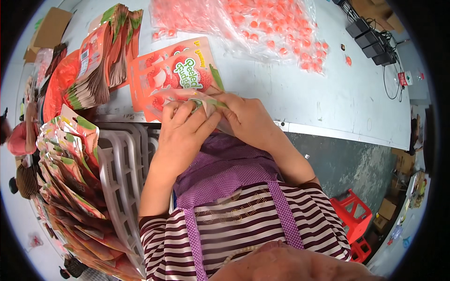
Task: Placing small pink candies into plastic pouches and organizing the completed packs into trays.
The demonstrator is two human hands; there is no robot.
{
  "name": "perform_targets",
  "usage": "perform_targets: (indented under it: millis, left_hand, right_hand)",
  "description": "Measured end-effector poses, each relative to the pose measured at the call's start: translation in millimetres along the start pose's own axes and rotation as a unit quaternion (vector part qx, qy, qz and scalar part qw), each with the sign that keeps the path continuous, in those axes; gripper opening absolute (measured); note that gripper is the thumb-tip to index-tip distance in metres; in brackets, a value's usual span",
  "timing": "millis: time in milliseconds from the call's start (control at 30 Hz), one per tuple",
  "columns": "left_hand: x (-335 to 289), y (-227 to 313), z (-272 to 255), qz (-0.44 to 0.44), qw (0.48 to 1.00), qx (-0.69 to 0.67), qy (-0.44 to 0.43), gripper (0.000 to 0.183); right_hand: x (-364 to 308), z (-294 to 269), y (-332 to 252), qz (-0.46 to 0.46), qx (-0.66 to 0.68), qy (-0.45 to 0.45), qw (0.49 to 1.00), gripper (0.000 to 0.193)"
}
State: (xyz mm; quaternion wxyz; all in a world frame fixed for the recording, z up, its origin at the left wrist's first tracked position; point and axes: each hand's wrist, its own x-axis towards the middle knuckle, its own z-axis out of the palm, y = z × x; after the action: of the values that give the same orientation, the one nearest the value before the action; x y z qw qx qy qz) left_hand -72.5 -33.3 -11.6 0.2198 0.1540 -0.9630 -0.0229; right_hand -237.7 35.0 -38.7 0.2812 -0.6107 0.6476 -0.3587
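At the table's near edge, both my hands work on one printed candy pouch [161, 98], pink with a green patch. My left hand [185, 126] is closed over its front, fingers bent and bunched. Around its right end, my right hand [251, 117] is closed, thumb and fingers pinching the film. The pouch's opening and whatever lies inside are hidden by my fingers. Just beyond it, several flat pink pouches [157, 74] with fruit pictures lie overlapped on the tabletop.
Wrapped pink candies [262, 21] spread over clear plastic at the back. Upright stacks of pouches [96, 61] stand at left. Filled-looking pouches [70, 159] heap beside a grey plastic crate [124, 164]. Black adapters [370, 40] with cables sit far right; a red stool [351, 215] stands below.
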Motion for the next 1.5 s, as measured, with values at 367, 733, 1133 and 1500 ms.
perform_targets:
  millis: [367,733,1133,1500]
  left_hand:
    - [-1.9,10.0,17.6,-0.003,0.995,-0.088,0.038,0.023]
    - [-16.7,22.4,21.3,0.070,0.988,-0.138,0.025,0.029]
    - [-18.9,43.2,4.9,0.121,0.975,-0.183,0.022,0.028]
    - [-6.9,26.8,-4.5,0.059,0.984,-0.166,0.006,0.021]
  right_hand:
    - [-8.0,-7.3,11.9,0.037,0.181,-0.068,0.980,0.020]
    - [-36.1,-5.6,2.0,0.041,0.152,-0.108,0.982,0.018]
    - [-61.8,-22.4,1.4,0.084,0.338,-0.242,0.906,0.016]
    - [-45.9,-51.6,29.8,0.094,0.135,-0.072,0.984,0.026]
